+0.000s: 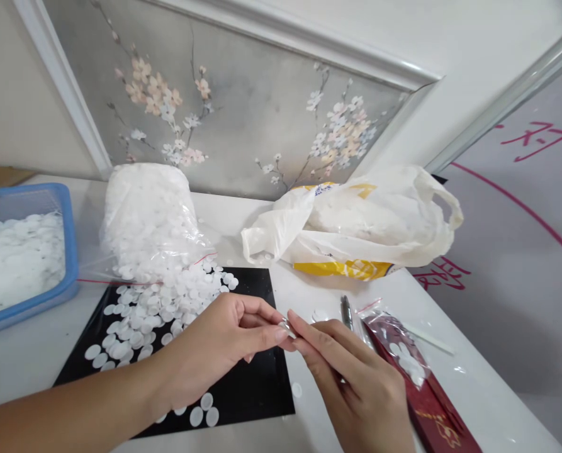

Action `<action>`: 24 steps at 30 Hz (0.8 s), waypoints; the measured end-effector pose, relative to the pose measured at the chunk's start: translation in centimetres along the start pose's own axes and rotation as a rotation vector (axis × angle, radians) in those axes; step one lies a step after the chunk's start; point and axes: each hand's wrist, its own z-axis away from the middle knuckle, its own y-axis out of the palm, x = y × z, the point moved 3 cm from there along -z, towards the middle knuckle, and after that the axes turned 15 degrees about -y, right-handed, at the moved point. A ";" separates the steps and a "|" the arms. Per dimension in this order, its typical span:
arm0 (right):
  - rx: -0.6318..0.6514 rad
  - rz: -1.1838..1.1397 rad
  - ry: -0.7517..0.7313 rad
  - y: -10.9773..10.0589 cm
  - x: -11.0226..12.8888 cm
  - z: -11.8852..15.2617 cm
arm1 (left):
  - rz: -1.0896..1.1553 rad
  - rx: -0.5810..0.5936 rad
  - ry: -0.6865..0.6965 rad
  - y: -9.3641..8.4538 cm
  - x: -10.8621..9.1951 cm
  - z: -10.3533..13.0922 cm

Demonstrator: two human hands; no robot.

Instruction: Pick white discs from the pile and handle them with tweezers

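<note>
Head view shows us pinching one small white disc [286,327] between the fingertips of our left hand [224,343] and our right hand [356,384], both narrowed onto it just above the right edge of the black mat [252,384]. We see a heap of loose white discs [158,302] spilling from a clear bag [143,220] onto that mat, with a blue tray [70,251] to the left, a white plastic bag [356,220] behind and a red box [432,409] beside our right hand.

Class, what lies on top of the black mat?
Loose white discs spill from a clear bag onto the black mat. The left hand covers part of it.
</note>
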 end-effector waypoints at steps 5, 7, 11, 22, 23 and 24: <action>0.008 -0.012 0.006 0.0 0.0 0.0 | -0.013 0.002 0.001 -0.1 -0.2 0.0; 0.011 -0.010 0.005 -0.1 0.0 0.1 | -0.032 0.007 0.004 -0.1 -0.4 0.1; 0.017 0.000 0.001 -0.1 -0.1 0.2 | -0.081 0.017 -0.008 -0.3 -0.7 0.4; 0.073 0.013 -0.033 -0.2 -0.1 0.5 | -0.186 0.057 -0.049 -0.5 -2.1 1.3; 0.074 0.023 -0.036 -0.2 -0.1 0.5 | -0.193 0.062 -0.051 -0.6 -2.1 1.3; 0.073 0.034 -0.032 -0.2 -0.1 0.5 | -0.198 0.057 -0.054 -0.6 -2.0 1.2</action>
